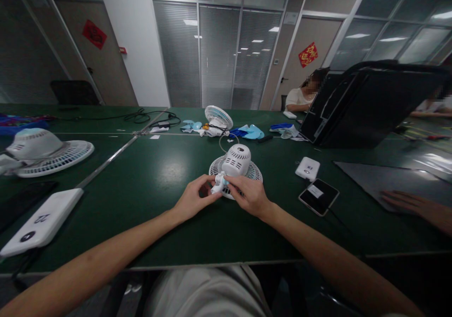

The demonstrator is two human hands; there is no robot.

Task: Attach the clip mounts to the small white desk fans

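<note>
A white fan head [237, 160] lies face down on the green table, its round grille [254, 172] under the motor housing. At the housing's near side is a small white joint piece [219, 182] with a bit of light blue. My left hand [195, 195] pinches this piece from the left, thumb and fingertips on it. From the right, my right hand [250, 194] closes its fingers on the same piece and covers part of the grille. A thin cord loops behind the housing.
Farther back stands another white fan [218, 119] among light-blue parts [251, 132]. A third fan [52, 152] and a white power bank [44, 220] lie left. Right are a smaller power bank [308, 167], a phone [318, 196], a black case [367, 105] and another person's hand [416, 206].
</note>
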